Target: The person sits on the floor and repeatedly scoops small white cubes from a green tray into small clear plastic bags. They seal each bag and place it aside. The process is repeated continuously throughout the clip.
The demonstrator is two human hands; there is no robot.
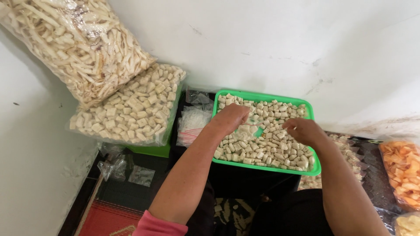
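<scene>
Lengthwise left-to-right, green tray [262, 95] under hands.

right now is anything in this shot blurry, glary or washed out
Head view: soft, even light, no hard shadows; glare streaks on the clear bag of strips; tray of pale pieces sharp; both hands slightly soft; wide-angle bending at the edges.

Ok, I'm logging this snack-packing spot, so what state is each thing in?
Green tray: filled with pale cracker pieces.
Left hand: resting in the tray, holding a small clear bag.
Right hand: over the pieces, fingers curled.
Bag of square crackers: full, lying flat.
Bag of stick crackers: full, leaning on the wall.
</scene>
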